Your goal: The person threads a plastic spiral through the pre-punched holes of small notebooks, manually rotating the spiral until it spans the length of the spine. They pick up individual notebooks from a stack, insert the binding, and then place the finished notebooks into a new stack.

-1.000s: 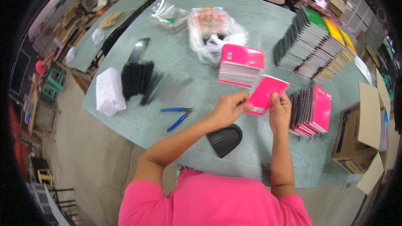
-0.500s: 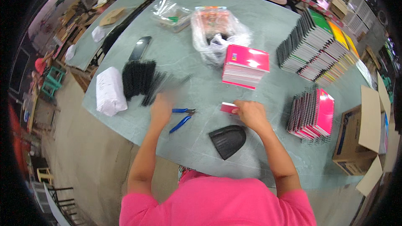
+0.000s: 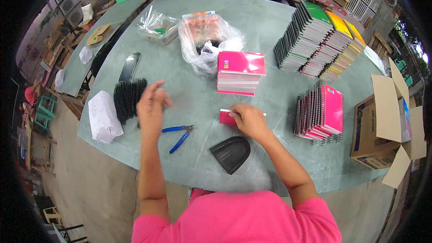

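Note:
My right hand (image 3: 249, 119) pinches a pink-covered notebook (image 3: 224, 117) low over the middle of the table; it hides much of the cover. Beside a heap of black spiral coils (image 3: 128, 96), my left hand (image 3: 153, 103) is raised with its fingers apart and a little blurred, and nothing shows in it. Blue-handled cutting pliers (image 3: 179, 137) lie spread just to the right of my left wrist. Nearer my body rests a black piece with one rounded end (image 3: 231, 154). Beyond my right hand stands a stack of pink notebooks (image 3: 240, 73), with no coils visible on it.
Coil-bound pink notebooks (image 3: 320, 112) stand at the right, beside an open cardboard box (image 3: 365, 130). Taller notebook stacks (image 3: 310, 40) stand behind. A white wrapped bundle (image 3: 104, 117), a phone (image 3: 129, 66), a plastic bag (image 3: 211, 40) and a clear tub (image 3: 158, 29) are at the left and back.
The whole view has shifted. My left hand has moved farther out and its fingers have spread; the blurred coils beside it no longer show. My right hand keeps hold of the notebook.

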Tool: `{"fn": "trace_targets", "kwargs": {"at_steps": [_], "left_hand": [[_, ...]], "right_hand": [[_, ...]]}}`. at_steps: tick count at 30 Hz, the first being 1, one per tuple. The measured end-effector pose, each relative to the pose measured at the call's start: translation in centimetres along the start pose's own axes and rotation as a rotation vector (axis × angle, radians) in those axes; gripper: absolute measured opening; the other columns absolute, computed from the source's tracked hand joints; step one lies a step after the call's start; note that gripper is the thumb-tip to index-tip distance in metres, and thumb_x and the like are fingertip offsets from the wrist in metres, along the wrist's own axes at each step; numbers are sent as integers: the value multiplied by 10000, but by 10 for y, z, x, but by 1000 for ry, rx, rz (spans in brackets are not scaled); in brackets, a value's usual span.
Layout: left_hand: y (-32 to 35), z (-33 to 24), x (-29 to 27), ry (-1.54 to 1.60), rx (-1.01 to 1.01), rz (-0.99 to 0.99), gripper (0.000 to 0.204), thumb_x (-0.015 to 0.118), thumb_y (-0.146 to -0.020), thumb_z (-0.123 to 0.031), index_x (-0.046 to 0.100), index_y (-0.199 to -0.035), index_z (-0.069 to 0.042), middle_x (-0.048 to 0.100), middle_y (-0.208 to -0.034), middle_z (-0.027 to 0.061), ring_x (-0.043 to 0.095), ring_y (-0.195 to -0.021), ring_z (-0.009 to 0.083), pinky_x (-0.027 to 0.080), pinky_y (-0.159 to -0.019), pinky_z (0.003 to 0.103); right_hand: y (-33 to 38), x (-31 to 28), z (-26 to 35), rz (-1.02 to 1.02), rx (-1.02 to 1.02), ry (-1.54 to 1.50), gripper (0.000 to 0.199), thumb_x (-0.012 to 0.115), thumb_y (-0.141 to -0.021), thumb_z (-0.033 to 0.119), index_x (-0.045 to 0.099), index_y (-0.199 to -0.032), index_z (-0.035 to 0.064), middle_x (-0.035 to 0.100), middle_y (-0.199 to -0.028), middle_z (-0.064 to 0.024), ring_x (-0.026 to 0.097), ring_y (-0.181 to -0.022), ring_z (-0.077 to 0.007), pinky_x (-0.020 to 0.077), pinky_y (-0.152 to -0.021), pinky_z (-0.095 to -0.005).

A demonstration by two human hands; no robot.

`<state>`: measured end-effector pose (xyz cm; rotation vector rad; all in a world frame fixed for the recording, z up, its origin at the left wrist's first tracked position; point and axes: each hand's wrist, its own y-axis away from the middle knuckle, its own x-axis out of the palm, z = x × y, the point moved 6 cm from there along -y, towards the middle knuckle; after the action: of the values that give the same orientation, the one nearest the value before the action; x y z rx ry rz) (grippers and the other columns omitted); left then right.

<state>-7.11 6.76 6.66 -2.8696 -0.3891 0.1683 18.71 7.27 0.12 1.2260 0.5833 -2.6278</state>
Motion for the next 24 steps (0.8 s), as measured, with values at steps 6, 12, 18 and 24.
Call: {"fn": "trace_targets", "kwargs": {"at_steps": [6,12,18,24], "left_hand": [[69,80,115,-500,-158,767,456,595,-839,-135,475,-1271,-52,661,-864,145,635,-772,246,476,-707,333],[48,61,100,-270,-138,510,267,610,-857,-148,598,-1085,-10,661,-789,82,587,-679,111,464,-633,251],[48,61,97,-372,26,428,234,592,-878,-217,639,-966,-5,643,-726,52,569,-632,97,448,-586,242],[48,59,102,-392,52,581,297,513,-919,-273,629,-894,-1,595,-651,44,533,-549,106,430,-533,258]], "right_hand": [[6,5,-6,-63,41,3,138,604,-792,159,637,-881,59,644,-806,-132,607,-784,-330,466,-676,-440],[1,-4,-1,-117,-62,106,102,585,-789,118,645,-866,88,647,-780,-109,614,-745,-285,439,-656,-420],[-1,1,-3,-53,-68,77,134,583,-781,107,652,-896,105,652,-786,-90,613,-733,-273,433,-653,-400],[-2,1,-4,-37,-37,111,203,566,-762,60,660,-931,124,657,-808,-76,617,-763,-272,438,-672,-400]]}}
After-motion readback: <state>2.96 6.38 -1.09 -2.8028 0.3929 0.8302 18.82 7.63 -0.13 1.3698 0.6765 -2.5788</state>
